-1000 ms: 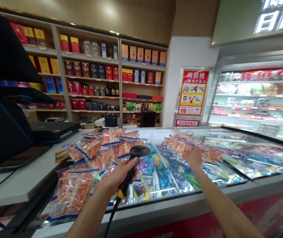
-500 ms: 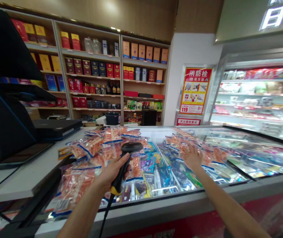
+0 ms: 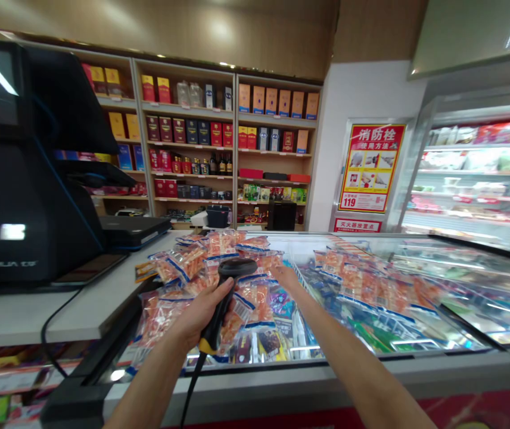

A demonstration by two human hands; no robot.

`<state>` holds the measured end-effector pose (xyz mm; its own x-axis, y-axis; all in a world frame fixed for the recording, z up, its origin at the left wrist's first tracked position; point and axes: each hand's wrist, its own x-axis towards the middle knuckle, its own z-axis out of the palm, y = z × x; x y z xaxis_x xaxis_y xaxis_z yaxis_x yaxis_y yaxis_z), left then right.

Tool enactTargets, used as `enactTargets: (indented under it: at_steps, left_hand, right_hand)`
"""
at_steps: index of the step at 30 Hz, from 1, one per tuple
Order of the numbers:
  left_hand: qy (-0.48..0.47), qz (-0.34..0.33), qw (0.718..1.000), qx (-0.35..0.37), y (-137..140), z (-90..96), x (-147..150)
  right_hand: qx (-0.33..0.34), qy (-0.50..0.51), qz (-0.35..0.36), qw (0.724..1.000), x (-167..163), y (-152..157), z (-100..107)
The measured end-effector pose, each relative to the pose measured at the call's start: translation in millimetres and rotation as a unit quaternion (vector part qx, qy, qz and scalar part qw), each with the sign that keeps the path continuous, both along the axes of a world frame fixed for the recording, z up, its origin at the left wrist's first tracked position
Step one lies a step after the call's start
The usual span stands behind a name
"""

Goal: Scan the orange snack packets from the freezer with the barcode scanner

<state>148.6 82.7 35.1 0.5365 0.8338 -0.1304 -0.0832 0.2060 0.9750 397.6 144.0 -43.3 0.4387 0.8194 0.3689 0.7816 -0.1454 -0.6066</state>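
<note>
My left hand (image 3: 208,310) is wrapped round the handle of a black barcode scanner (image 3: 237,268) with yellow at its base and a cable hanging down. The scanner head is over a heap of clear packets (image 3: 187,262) of orange-pink food with blue edges. At the right side of this heap, my right hand (image 3: 285,277) reaches in with its fingers stretched toward a packet (image 3: 267,260). Whether the fingertips touch it is hard to see. More such packets (image 3: 362,283) lie in a row on the freezer glass to the right.
Under the packets is a glass-topped chest freezer (image 3: 308,364) holding colourful bags. On the left, a checkout terminal (image 3: 22,196) stands on a white counter (image 3: 89,310). Shelves of boxed bottles (image 3: 187,128) line the back, and a lit chilled display (image 3: 473,173) is at the right.
My right hand has moved left, from the packets on the right to the heap by the scanner. My left hand still holds the scanner. The view has turned slightly left.
</note>
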Motion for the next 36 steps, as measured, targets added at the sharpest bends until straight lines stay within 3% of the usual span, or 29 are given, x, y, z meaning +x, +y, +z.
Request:
enactTargets:
  at_steps: [4,8,14,22,29,33,36]
  left_hand:
    - [0.002,-0.001,1.000,0.011,0,1.2,0]
    - [-0.007,-0.015,1.000,0.026,-1,0.3,5]
    - [-0.005,-0.037,0.999,0.013,-7,2.9,17]
    - [-0.031,-0.097,0.995,0.021,-18,16.0,37]
    - [-0.035,-0.121,0.991,0.033,-19,15.3,48]
    - [-0.033,-0.119,0.992,0.031,-18,13.6,52]
    - [-0.025,-0.095,0.995,0.022,-17,11.7,55]
  right_hand:
    - [0.024,0.066,-0.004,0.998,1,2,-6]
    - [0.088,0.131,-0.044,0.987,25,-12,-3]
    - [0.158,0.123,-0.054,0.978,61,-37,-8]
    - [0.202,0.137,-0.075,0.967,69,-44,-21]
    - [0.200,0.149,-0.072,0.966,71,-45,-24]
    - [0.204,0.139,-0.068,0.967,74,-52,-16]
    - [0.241,0.137,-0.076,0.958,87,-61,4]
